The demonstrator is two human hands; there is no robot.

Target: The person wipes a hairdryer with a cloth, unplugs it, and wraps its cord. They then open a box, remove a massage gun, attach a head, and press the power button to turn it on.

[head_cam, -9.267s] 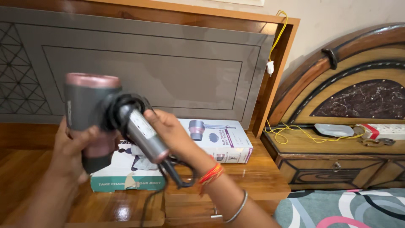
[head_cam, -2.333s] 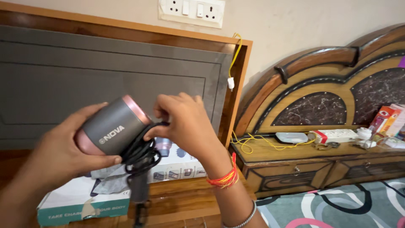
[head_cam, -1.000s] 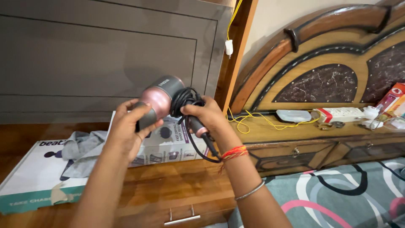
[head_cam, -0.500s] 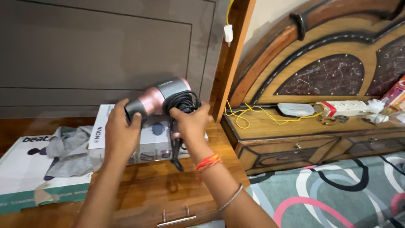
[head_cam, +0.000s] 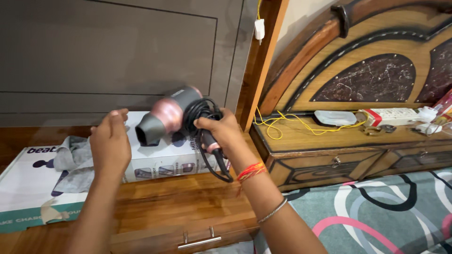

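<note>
I see the grey and rose-pink hair dryer [head_cam: 170,113] held in the air just above the white hair-dryer carton [head_cam: 160,157], its dark nozzle mouth pointing toward eight o'clock. The black power cord [head_cam: 200,113] is coiled around the dryer where barrel meets handle, and a loop of it hangs down at five o'clock of the barrel. My right hand [head_cam: 221,134] has its fingers closed around the folded handle and the cord bundle. My left hand [head_cam: 110,143] sits at nine o'clock of the dryer, just beside the nozzle but apart from it, fingers loosely spread and gripping nothing. An orange thread band [head_cam: 249,171] and a thin silver bangle [head_cam: 273,210] circle the right wrist.

The carton lies on the glossy brown wooden bench [head_cam: 188,202], which has a metal drawer handle [head_cam: 200,238] at its front edge. At nine o'clock of the carton a crumpled grey cloth [head_cam: 73,162] lies on a larger white and teal flat box [head_cam: 28,188]. Behind stands a grey panel [head_cam: 117,51]. At three o'clock is a carved wooden bed headboard [head_cam: 367,61] with a shelf carrying a yellow wire [head_cam: 282,127], a white dish [head_cam: 335,117] and a white extension strip [head_cam: 391,114]. A patterned grey bedsheet [head_cam: 376,211] lies at four o'clock.
</note>
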